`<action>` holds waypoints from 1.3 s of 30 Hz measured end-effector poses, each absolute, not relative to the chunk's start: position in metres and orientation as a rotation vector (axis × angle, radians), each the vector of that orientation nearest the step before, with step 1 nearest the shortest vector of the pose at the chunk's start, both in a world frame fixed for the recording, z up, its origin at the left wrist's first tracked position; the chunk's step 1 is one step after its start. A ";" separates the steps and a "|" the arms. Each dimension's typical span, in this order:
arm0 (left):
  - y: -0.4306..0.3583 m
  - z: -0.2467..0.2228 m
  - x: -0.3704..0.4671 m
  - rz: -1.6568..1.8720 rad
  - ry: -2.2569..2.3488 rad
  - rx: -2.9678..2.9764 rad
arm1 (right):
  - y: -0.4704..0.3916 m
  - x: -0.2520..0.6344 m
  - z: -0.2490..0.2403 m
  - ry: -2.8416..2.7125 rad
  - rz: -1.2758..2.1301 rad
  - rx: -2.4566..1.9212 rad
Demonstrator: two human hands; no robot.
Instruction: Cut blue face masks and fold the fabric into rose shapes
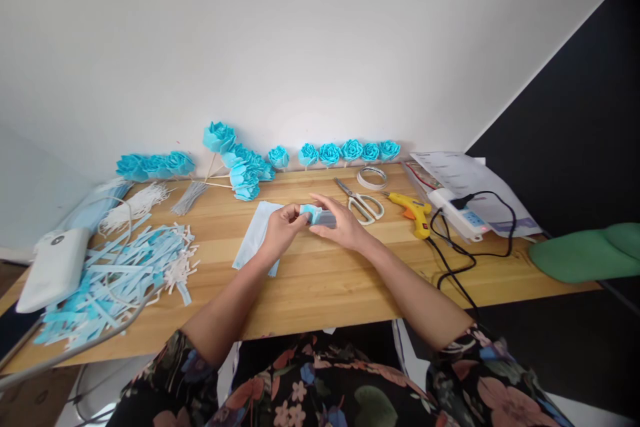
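Observation:
My left hand (285, 228) pinches a small, folded blue fabric strip (311, 214) between thumb and fingers, a little above the table. Around the other end of the strip curves my right hand (347, 227), its thumb and fingers apart; whether it touches the strip I cannot make out. Beneath and beside my left hand a light blue pleated sheet (253, 237) lies flat on the wooden table. Just right of my right hand rest the scissors (364, 207) with white handles.
Blue fabric roses (330, 154) line the wall, several on sticks. At left lie a pile of cut strips (125, 273), a white power bank (54, 270), a cable and grey wires (190, 198). At right are tape (372, 178), a yellow glue gun (415, 212), a power strip (460, 213) and papers.

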State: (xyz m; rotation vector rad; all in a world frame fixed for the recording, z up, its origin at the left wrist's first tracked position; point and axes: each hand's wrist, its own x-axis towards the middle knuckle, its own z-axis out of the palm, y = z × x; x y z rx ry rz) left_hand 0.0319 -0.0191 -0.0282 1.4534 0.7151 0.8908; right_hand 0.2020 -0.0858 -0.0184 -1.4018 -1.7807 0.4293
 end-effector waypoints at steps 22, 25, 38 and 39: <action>-0.016 -0.026 0.033 0.948 0.721 1.349 | -0.085 0.205 -0.018 -1.591 0.294 -1.350; -0.016 -0.026 0.033 0.935 0.715 1.347 | -0.084 0.205 -0.017 -1.687 0.253 -1.343; -0.021 -0.023 0.034 0.827 0.654 1.389 | -0.081 0.204 -0.019 -1.767 0.215 -1.419; -0.021 -0.024 0.034 0.834 0.661 1.394 | -0.081 0.204 -0.019 -1.766 0.210 -1.421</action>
